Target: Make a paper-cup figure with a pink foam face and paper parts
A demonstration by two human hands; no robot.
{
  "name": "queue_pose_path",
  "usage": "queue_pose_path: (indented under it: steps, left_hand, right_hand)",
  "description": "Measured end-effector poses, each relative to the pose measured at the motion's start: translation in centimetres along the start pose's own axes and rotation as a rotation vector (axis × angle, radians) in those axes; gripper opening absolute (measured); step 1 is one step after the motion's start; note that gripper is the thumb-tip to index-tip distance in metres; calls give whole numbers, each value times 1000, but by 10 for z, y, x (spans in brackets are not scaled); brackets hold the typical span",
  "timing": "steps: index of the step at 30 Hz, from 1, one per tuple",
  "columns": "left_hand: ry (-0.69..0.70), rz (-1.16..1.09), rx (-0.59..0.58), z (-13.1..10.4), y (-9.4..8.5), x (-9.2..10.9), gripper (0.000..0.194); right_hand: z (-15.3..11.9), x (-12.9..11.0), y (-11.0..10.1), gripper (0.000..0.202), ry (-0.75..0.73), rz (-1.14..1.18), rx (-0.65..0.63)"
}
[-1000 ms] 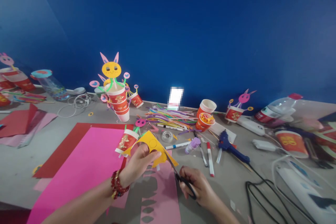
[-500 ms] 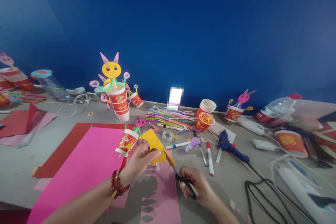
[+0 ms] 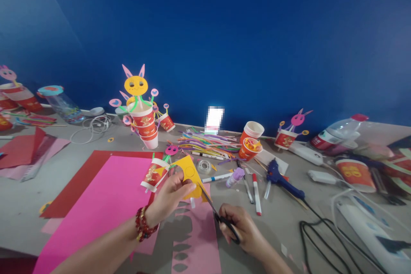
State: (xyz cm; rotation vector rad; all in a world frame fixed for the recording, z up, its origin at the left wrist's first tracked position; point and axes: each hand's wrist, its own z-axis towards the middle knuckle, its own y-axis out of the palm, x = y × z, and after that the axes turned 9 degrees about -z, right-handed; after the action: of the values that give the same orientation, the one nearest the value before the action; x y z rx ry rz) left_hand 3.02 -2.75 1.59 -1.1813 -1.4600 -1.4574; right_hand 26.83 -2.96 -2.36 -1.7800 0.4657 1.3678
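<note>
Between the thumb and fingers of my left hand (image 3: 173, 192) is a piece of yellow paper (image 3: 189, 165) with a circle drawn on it. My right hand (image 3: 239, 224) grips black-handled scissors (image 3: 213, 209), whose blades reach the paper's lower right edge, beside my left thumb. A strip of pink paper (image 3: 202, 239) with leaf-shaped cut-outs lies on the table below. Left of the yellow paper, a red paper cup (image 3: 154, 174) with a pink paper figure rests tilted. A roll of clear tape (image 3: 204, 166) lies just behind.
Bright pink paper (image 3: 105, 205) covers the left side. Pipe cleaners (image 3: 208, 145) lie at the back near decorated stacked cups (image 3: 143, 122). To the right are a purple glue stick (image 3: 235, 177), a red-capped marker (image 3: 257, 195), a blue glue gun (image 3: 282, 180) and its black cord (image 3: 321, 222).
The yellow paper has shifted slightly, and a yellow scrap at its lower right now hangs lower by the blades. Both hands stay in nearly the same place.
</note>
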Motion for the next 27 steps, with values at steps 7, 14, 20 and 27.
queue_pose_path:
  steps: [7,14,20,27]
  left_hand:
    - [22,-52,-99,1,-2,1,20]
    - [35,-80,41,-3,9,-2,34]
    - [-21,-108,26,-8,12,-5,36]
    - [-62,1,-31,-8,10,2,33]
  right_hand:
    - [-1,0,2,49,21,11,-4]
    - [1,0,6,54,27,16,67]
    - [2,-2,9,57,51,41,54]
    - [4,-5,11,58,51,111,25]
